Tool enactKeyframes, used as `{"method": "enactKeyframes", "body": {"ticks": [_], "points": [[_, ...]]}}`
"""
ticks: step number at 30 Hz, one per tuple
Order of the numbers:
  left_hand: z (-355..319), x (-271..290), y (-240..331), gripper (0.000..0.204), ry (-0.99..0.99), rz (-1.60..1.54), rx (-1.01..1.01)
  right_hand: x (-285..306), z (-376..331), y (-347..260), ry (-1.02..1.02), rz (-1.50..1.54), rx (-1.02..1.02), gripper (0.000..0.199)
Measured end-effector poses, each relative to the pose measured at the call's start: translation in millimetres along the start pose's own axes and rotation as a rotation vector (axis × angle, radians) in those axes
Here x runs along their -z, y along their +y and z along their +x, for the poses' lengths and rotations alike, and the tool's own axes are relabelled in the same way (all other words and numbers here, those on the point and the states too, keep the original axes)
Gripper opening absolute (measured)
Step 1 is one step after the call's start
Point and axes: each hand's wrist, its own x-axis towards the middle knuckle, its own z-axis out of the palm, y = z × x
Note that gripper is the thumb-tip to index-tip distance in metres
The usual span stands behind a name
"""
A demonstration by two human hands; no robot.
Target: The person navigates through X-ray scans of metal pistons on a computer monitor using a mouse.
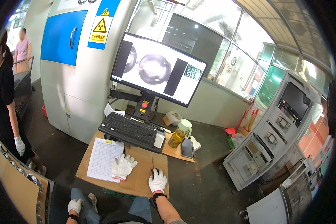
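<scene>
My right hand [158, 181], in a white glove, is closed over a dark computer mouse [152, 172] on the cardboard-topped table [142, 183]. Most of the mouse is hidden under the palm. Down by my left leg, my gloved left hand [75, 206] rests against the thigh with its fingers curled, and nothing shows in it. A loose white glove [124, 167] lies partly over a stack of printed sheets [100, 158]. Behind them a black keyboard [130, 128] sits on a raised tray. The monitor [158, 71] above it displays a grey image of round, ring-like shapes.
Right of the keyboard stand a jar of yellow liquid [176, 139], a phone [187, 148] and a pale green cup [184, 125]. A large cabinet [82, 89] rises at left. Round metal parts fill a rack [33, 179], near a person in black [5, 86].
</scene>
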Motion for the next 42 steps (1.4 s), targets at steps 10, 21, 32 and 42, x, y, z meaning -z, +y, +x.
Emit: {"method": "enactKeyframes", "body": {"ticks": [10,21,32,42], "points": [[-30,15,25,0.045,-0.017,-0.155,0.051,2,0,-1,0.009,-0.008,0.007,0.043],[25,-20,-28,0.047,0.094,0.092,-0.089,1,0,1,0.013,-0.013,0.015,0.041],[10,-11,-18,0.043,0.129,0.117,-0.085,-2,1,-4,-0.007,-0.012,0.046,0.042],[-3,-3,-12,0.046,0.016,0.148,-0.047,0,-5,-1,-0.036,0.018,0.001,0.050]]}}
